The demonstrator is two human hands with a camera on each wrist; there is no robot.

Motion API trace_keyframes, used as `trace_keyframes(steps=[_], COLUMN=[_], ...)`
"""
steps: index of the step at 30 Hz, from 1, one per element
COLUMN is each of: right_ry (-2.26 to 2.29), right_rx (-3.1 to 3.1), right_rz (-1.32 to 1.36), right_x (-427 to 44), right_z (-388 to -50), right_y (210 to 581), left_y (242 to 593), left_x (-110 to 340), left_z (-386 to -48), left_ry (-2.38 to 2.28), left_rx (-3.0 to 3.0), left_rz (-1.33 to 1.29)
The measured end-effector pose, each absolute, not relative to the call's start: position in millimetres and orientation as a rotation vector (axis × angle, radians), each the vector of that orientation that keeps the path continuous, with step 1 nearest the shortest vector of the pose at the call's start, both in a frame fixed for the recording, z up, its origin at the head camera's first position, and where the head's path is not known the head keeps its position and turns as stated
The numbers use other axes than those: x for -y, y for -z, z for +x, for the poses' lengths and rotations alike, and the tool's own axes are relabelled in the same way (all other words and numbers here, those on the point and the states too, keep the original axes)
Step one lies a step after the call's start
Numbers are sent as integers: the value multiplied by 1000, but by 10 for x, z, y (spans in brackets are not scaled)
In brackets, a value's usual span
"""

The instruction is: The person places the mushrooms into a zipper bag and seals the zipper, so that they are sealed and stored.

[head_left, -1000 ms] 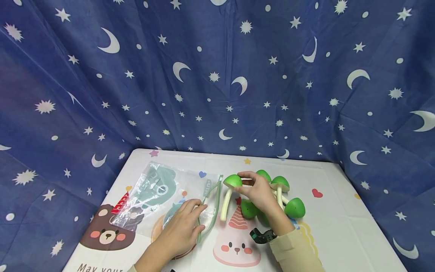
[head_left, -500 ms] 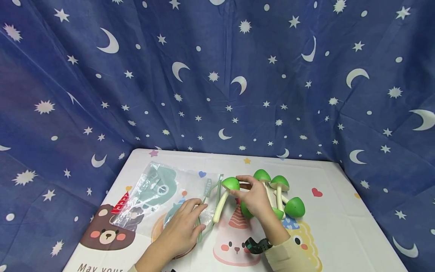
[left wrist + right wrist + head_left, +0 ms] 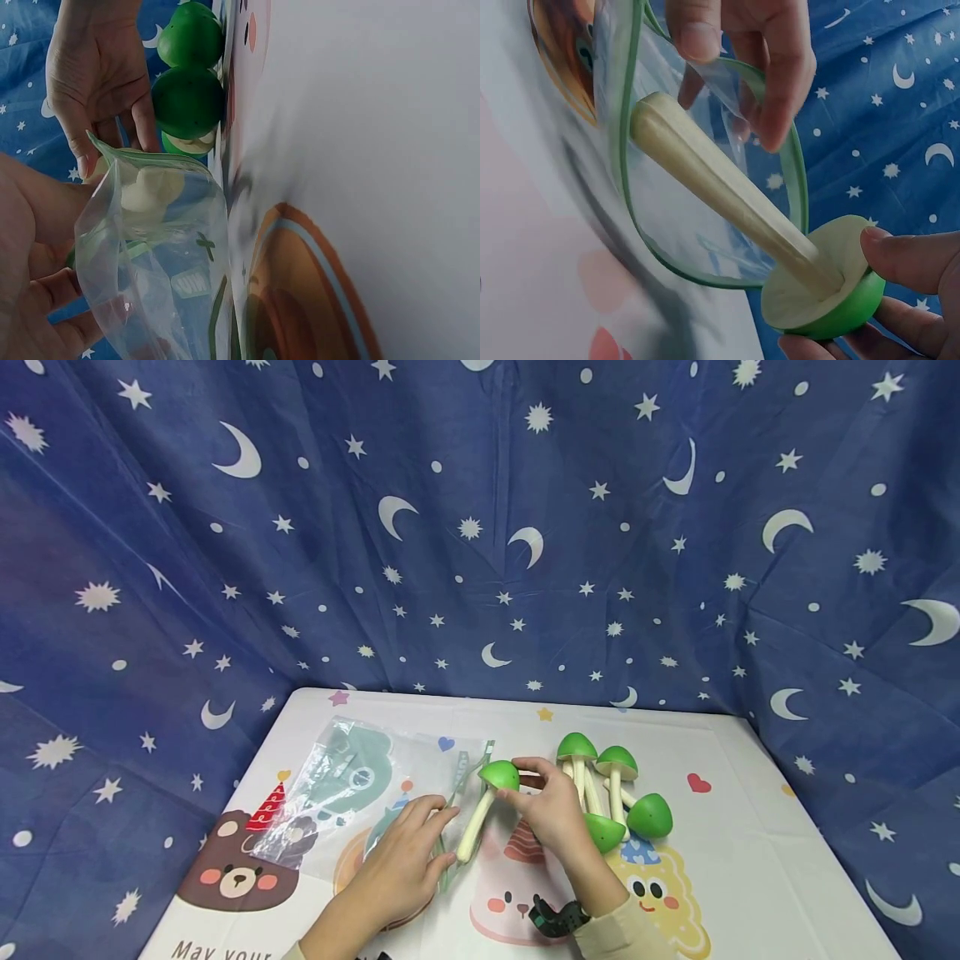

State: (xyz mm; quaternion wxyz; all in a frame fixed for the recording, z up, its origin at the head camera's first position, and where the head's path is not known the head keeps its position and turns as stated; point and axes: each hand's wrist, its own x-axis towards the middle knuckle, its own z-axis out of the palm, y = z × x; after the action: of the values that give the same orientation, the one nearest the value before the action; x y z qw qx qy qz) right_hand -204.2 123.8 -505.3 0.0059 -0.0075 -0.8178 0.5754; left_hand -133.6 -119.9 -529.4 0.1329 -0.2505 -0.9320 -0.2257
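The mushroom (image 3: pixel 478 821) has a green cap (image 3: pixel 857 305) and cream stem (image 3: pixel 735 199), the clear bag (image 3: pixel 420 760) green edging (image 3: pixel 801 180), the blue curtain (image 3: pixel 480 568) white stars and moons.

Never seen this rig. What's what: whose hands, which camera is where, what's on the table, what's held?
No robot here: a person works with two bare hands. The wide picture comes from a head-worn camera looking forward and down; the two darker close-ups come from cameras on the left and right wrists, so the scene looks turned sideways.

A printed tablecloth covers the table, with a starry blue curtain behind. The left hand holds open a clear plastic bag with a green-edged mouth. The right hand grips a green-capped mushroom by its cap, stem toward that mouth. Other mushrooms lie clustered on the person's right.
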Motion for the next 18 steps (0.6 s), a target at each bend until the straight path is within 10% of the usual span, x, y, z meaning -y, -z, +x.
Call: trace_keyframes(steps=[18], right_ry=[-1721], right_rx=[2594], right_rz=[10], right_x=[-1090], right_z=[-1990], right_y=[5185], left_y=[5245], left_x=[1186], left_z=[-1323], left_ry=[691], left_rx=[2720], left_rz=[-722])
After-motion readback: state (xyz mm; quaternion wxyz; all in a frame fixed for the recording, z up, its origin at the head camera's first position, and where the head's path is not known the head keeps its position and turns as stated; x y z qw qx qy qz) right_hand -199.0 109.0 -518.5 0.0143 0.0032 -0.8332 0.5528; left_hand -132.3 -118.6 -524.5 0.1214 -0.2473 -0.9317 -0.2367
